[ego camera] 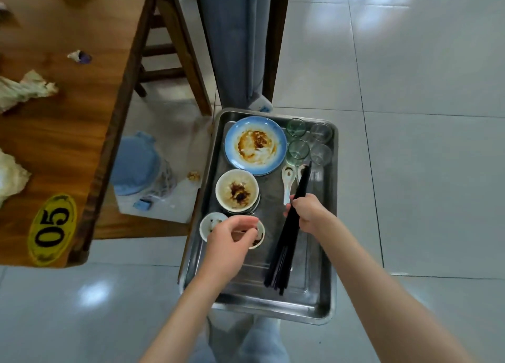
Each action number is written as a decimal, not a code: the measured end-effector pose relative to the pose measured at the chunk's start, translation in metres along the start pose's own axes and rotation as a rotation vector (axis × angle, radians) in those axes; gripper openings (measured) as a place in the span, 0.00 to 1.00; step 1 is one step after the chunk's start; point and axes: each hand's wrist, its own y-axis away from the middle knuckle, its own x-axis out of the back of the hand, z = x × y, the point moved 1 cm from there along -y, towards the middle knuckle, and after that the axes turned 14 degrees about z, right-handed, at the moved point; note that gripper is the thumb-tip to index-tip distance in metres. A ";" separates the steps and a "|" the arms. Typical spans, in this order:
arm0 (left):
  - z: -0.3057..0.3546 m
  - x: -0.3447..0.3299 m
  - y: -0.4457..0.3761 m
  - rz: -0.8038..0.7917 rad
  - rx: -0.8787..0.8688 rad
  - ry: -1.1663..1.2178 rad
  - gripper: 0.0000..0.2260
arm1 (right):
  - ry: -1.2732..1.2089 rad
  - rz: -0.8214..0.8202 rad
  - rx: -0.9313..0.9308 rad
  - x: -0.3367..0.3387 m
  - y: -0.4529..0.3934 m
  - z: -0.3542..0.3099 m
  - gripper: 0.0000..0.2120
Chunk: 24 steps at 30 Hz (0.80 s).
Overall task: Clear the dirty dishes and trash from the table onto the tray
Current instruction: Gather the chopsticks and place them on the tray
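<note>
Your left hand point(232, 235) pinches small dish point(258, 233) at tray point(273, 306) left edge; right hand point(307, 212) grips black chopsticks point(287, 242) mid-tray.

Tray's point(314, 305) near end lies bare; bowls point(237, 192), plate point(255, 145) and glasses point(308, 141) crowd its far half.

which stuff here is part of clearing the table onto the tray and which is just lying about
Part of the job:
- rectangular steel tray
- bundle of black chopsticks in the right hand
- small white sauce dishes under the left hand
- stained blue plate
- crumpled paper napkins on the table

Lying about:
- blue-lined bin
- yellow oval 05 sticker
</note>
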 end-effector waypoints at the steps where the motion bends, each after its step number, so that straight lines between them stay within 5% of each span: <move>1: -0.002 0.000 -0.003 0.010 0.000 -0.001 0.08 | 0.023 -0.011 0.012 -0.007 -0.005 0.003 0.11; 12: -0.016 -0.002 -0.008 0.033 0.082 0.077 0.09 | 0.175 -0.065 -0.020 -0.040 -0.023 0.038 0.08; 18: -0.015 0.003 -0.011 0.041 0.098 0.071 0.09 | 0.251 -0.016 -0.018 -0.041 -0.023 0.044 0.23; 24: -0.018 0.008 -0.011 0.039 0.102 0.090 0.08 | 0.240 0.064 -0.033 -0.037 -0.025 0.046 0.26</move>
